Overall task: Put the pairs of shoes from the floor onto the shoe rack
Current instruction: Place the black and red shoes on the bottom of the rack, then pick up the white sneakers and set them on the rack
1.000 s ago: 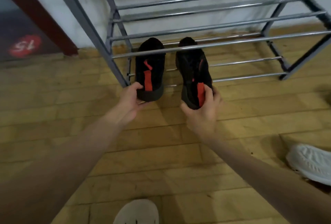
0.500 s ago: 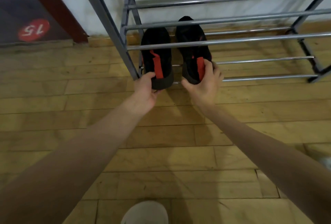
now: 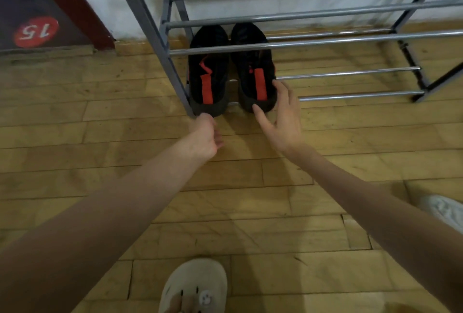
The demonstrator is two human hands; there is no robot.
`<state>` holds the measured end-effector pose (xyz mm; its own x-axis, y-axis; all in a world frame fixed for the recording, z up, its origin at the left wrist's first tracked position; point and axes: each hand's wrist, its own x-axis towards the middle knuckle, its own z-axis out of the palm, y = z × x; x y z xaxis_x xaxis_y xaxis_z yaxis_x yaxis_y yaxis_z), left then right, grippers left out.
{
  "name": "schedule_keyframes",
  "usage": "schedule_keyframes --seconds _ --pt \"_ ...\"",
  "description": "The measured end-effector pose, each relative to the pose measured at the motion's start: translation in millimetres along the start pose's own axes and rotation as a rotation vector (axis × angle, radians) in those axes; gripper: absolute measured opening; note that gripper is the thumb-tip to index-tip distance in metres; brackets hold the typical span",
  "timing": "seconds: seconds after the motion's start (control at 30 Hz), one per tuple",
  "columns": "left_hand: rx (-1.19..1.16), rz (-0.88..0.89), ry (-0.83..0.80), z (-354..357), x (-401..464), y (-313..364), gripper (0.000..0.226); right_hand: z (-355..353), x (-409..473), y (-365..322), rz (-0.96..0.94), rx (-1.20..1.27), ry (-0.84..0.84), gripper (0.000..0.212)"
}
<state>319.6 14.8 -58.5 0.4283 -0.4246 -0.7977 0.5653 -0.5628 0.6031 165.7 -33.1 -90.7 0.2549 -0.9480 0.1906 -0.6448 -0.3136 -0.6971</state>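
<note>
2 bare forearms reach from the near edge toward a grey metal shoe rack (image 3: 160,37) that stands against the far wall on a yellow wooden plank floor (image 3: 100,137). The rack's chrome bars run left to right in several tiers, and its dark slanted legs frame both ends. On the lowest tier, at the left end just beside the left leg, sit the black shoes as a pair, toes pointing far and heels near: the left black shoe (image 3: 208,72) and the right black shoe (image 3: 255,67), each with an orange-red strip running down inside to the heel. The 2 are side by side with a narrow gap between them.

The left hand (image 3: 205,137) hangs just near of the left shoe's heel, fingers curled loosely under and holding nothing (whether the knuckles touch the sole is hard to tell). The right hand (image 3: 283,117) is spread wide, fingers straight and fanned around the right shoe's heel; thumb and forefinger tips lie at its rim, gripping nothing.

A white sneaker (image 3: 446,212) lies at the right edge, and a cream slipper (image 3: 195,285) shows at the near edge. A red sticker (image 3: 36,31) reading 15 (upside down) sits far left.
</note>
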Motion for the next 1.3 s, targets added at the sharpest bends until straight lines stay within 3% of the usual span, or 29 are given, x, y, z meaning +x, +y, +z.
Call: schedule_keyframes --seconds 0.1,0.2,0.27,0.4,0.47,0.5,0.63,0.73,0.87,1.03,1.13,1.23,1.3 --pt "0.201 0.072 -0.096 16 -9 -26 0.035 -32 -38 17 -0.054 -0.073 -0.023 0.059" --pt "0.5 0.293 -0.214 41 -20 -44 0.025 -69 -84 39 0.046 -0.081 0.023 0.057" --pt "0.708 0.426 -0.31 62 -33 -56 0.015 -95 -116 56 0.123 -0.072 0.119 0.054" --pt "0.985 0.604 -0.537 108 -58 -93 0.02 -147 -175 78 0.289 -0.074 0.333 0.046" --pt "1.088 0.701 -0.67 128 -69 -118 0.008 -170 -201 84 0.374 -0.086 0.426 0.044" --pt "1.135 0.745 -0.735 137 -76 -132 0.01 -179 -212 86 0.422 -0.099 0.474 0.043" --pt "1.346 1.054 -0.963 171 -108 -176 0.075 -204 -247 92 0.616 -0.064 0.689 0.041" --pt "1.383 1.278 -1.096 196 -123 -197 0.104 -209 -262 91 0.782 0.022 0.801 0.039" --pt "1.546 1.47 -1.185 219 -131 -219 0.106 -209 -279 88 0.903 0.086 0.935 0.039" --pt "1.691 1.583 -1.144 233 -130 -225 0.072 -223 -305 88 0.935 -0.018 1.054 0.038" --pt "1.488 1.55 -1.147 228 -141 -219 0.06 -227 -317 96 0.998 -0.073 1.094 0.039" --pt "1.15 1.018 -1.143 219 -149 -210 0.052 -223 -320 98 1.033 -0.073 1.094 0.04" --pt "1.047 0.72 -1.186 211 -141 -206 0.048 -219 -317 97 1.031 -0.066 1.08 0.041"
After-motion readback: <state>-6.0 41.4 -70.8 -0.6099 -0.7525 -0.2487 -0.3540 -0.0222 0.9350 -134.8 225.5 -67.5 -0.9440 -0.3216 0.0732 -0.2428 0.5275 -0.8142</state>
